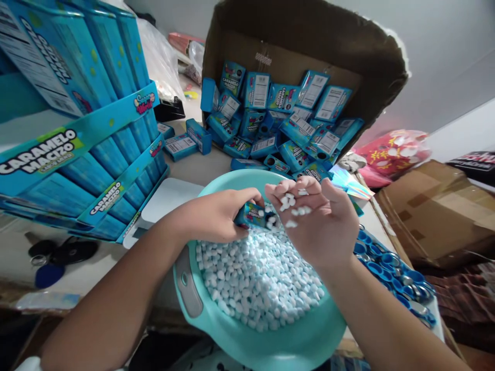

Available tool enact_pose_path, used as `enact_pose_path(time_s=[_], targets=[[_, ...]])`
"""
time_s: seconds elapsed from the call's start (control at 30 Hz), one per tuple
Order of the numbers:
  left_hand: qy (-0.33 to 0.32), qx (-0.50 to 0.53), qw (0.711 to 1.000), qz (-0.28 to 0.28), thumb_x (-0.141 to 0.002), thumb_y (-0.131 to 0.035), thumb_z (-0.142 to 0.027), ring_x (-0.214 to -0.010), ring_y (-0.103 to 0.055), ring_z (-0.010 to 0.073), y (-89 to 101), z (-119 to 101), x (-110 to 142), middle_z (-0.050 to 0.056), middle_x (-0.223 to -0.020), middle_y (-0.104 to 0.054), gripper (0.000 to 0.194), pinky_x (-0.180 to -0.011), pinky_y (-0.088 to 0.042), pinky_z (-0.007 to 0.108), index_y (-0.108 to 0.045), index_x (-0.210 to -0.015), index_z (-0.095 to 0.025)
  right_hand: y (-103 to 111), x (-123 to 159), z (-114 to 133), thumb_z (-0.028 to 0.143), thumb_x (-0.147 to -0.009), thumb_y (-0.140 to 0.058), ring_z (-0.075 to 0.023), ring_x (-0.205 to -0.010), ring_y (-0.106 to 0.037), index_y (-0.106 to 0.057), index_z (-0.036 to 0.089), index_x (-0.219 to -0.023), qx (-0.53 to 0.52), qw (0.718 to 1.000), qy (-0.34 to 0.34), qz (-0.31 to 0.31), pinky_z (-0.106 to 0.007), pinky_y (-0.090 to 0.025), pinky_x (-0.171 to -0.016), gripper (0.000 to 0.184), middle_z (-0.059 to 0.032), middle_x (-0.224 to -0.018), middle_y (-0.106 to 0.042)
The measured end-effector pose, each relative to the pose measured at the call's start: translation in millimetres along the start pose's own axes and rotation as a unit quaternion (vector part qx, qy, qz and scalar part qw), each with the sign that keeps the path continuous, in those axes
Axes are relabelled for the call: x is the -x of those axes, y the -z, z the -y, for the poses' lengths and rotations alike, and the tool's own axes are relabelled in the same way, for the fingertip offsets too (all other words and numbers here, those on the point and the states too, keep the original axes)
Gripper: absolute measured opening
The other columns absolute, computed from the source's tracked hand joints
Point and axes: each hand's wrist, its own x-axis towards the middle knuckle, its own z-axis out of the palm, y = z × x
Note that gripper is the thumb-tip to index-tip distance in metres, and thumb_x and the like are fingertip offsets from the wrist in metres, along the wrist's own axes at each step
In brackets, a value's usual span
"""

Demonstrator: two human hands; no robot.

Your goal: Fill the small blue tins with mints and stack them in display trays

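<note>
My left hand [214, 215] is closed around a small blue candy box [253, 215], held open end to the right over a teal bowl [294, 345]. The bowl is full of small white and pale blue candy tablets [255, 278]. My right hand [317, 216] is cupped palm up just right of the box, with several white tablets [292, 203] lying on its fingers and palm, right at the box's mouth.
A tipped cardboard carton [309, 36] behind the bowl spills many small blue boxes [278, 118] onto the table. Stacked blue "Caramelo Macizo" display cartons [73, 129] stand at left. Blue caps [390, 268] lie at right, beside brown cardboard boxes [436, 211]. Keys [58, 255] lie at left.
</note>
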Motion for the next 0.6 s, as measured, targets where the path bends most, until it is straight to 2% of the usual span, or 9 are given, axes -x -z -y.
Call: enact_pose_path(time_s=[0.07,0.17,0.27,0.33,0.4,0.43,0.5,0.6], targets=[[-0.005,0.005,1.0,-0.002,-0.073,-0.062,-0.014,-0.101,-0.064,0.0224,0.1,-0.4,-0.2,0.001,-0.116,-0.068,0.049,-0.087,-0.047,0.031,-0.057,-0.12,-0.026,-0.2,-1.1,-1.3,0.049,-0.097,-0.028,-0.0278,-0.119,-0.063,-0.057,0.029,-0.091,-0.013,1.0,0.008,0.01,-0.051,-0.051,-0.096,0.035,-0.0068,-0.107,-0.071],[0.009,-0.002,1.0,-0.027,-0.074,-0.062,-0.016,-0.094,-0.064,0.0211,-0.1,-2.0,-0.7,0.001,-0.107,-0.069,0.041,-0.08,-0.048,0.029,-0.058,-0.114,-0.025,3.4,-0.5,-4.7,0.048,-0.099,-0.031,-0.0258,-0.122,-0.062,-0.059,0.029,-0.106,0.037,0.999,0.011,0.023,-0.047,-0.049,-0.102,0.034,-0.0066,-0.117,-0.071],[0.037,0.0,0.998,-0.054,-0.076,-0.062,-0.02,-0.084,-0.064,0.0187,-0.1,-4.6,-1.3,0.0,-0.099,-0.068,0.037,-0.071,-0.046,0.027,-0.056,-0.113,-0.025,11.3,3.6,-7.3,0.044,-0.097,-0.048,-0.0257,-0.127,-0.058,-0.06,0.031,-0.12,0.167,0.985,0.03,0.03,-0.044,-0.048,-0.104,0.029,-0.0053,-0.128,-0.067],[0.044,0.007,0.997,-0.067,-0.077,-0.061,-0.02,-0.084,-0.064,0.018,0.2,-6.4,-1.7,-0.001,-0.1,-0.067,0.038,-0.07,-0.047,0.026,-0.055,-0.114,-0.026,16.9,6.6,-7.9,0.038,-0.096,-0.056,-0.0277,-0.128,-0.056,-0.063,0.031,-0.123,0.297,0.95,0.086,0.043,-0.045,-0.049,-0.102,0.029,-0.0059,-0.133,-0.064],[0.05,0.005,0.996,-0.077,-0.078,-0.061,-0.021,-0.084,-0.064,0.0179,0.4,-7.4,-2.0,-0.001,-0.099,-0.067,0.037,-0.069,-0.046,0.026,-0.054,-0.114,-0.026,20.5,8.0,-8.1,0.034,-0.096,-0.057,-0.028,-0.117,-0.061,-0.068,0.03,-0.117,0.39,0.91,0.132,0.05,-0.042,-0.055,-0.09,0.025,-0.0076,-0.126,-0.065],[0.051,0.001,0.996,-0.075,-0.078,-0.061,-0.021,-0.085,-0.064,0.018,0.3,-7.6,-2.0,-0.001,-0.099,-0.066,0.037,-0.07,-0.046,0.026,-0.054,-0.114,-0.026,21.2,8.0,-8.2,0.032,-0.096,-0.057,-0.027,-0.108,-0.064,-0.071,0.029,-0.112,0.412,0.898,0.145,0.049,-0.039,-0.056,-0.081,0.021,-0.0081,-0.119,-0.066],[0.046,-0.009,0.997,-0.066,-0.079,-0.06,-0.02,-0.086,-0.063,0.0184,0.1,-7.0,-1.7,-0.001,-0.1,-0.066,0.037,-0.071,-0.046,0.027,-0.055,-0.114,-0.026,20.1,7.0,-8.6,0.029,-0.094,-0.06,-0.0241,-0.092,-0.067,-0.075,0.027,-0.098,0.423,0.892,0.151,0.04,-0.035,-0.055,-0.068,0.016,-0.0072,-0.104,-0.069],[0.036,-0.029,0.998,-0.046,-0.079,-0.06,-0.019,-0.093,-0.063,0.0192,-0.5,-5.1,-0.8,-0.001,-0.105,-0.067,0.037,-0.077,-0.045,0.028,-0.056,-0.115,-0.027,14.6,5.5,-9.7,0.026,-0.092,-0.065,-0.0207,-0.082,-0.067,-0.076,0.025,-0.087,0.412,0.899,0.143,0.033,-0.033,-0.054,-0.068,0.012,-0.0045,-0.093,-0.071]])
